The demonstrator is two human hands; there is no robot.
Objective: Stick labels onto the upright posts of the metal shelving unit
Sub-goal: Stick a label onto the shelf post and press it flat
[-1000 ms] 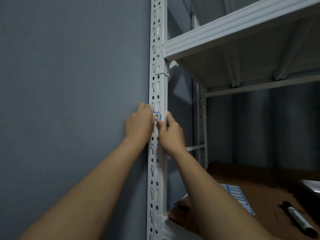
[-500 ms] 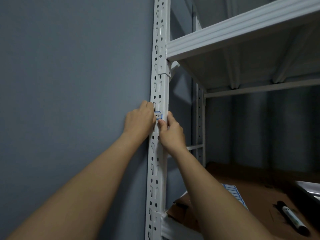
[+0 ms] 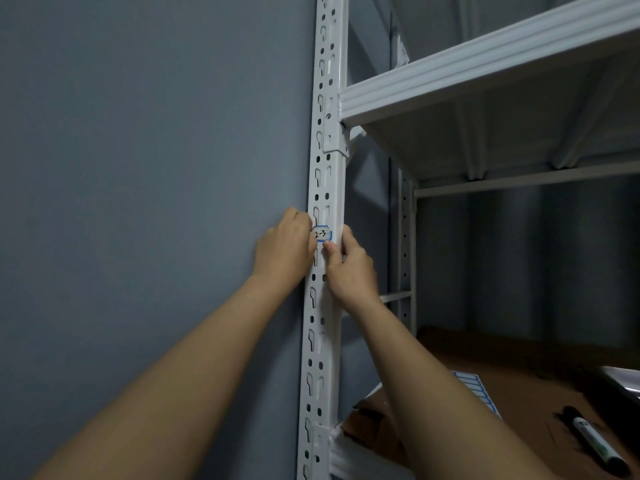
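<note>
A small white label (image 3: 323,234) with a blue border and black handwriting sits flat on the front face of the white perforated upright post (image 3: 327,140), well below the upper shelf bracket. My left hand (image 3: 284,249) reaches in from the wall side, and its fingertips cover and press the label's left end. My right hand (image 3: 350,268) holds the post just below the label, thumb on the front face under the label's lower edge and fingers wrapped round the right edge. The label's right part shows fully.
A grey wall (image 3: 138,168) lies close on the left of the post. The white upper shelf (image 3: 485,67) juts out to the right overhead. On the brown lower shelf (image 3: 519,382) lie a sheet of blue-bordered labels (image 3: 476,389) and a black marker (image 3: 594,443).
My right thumb has slid down off the label, so more of its writing shows. My left hand stays on the label's left end. The view has shifted slightly.
</note>
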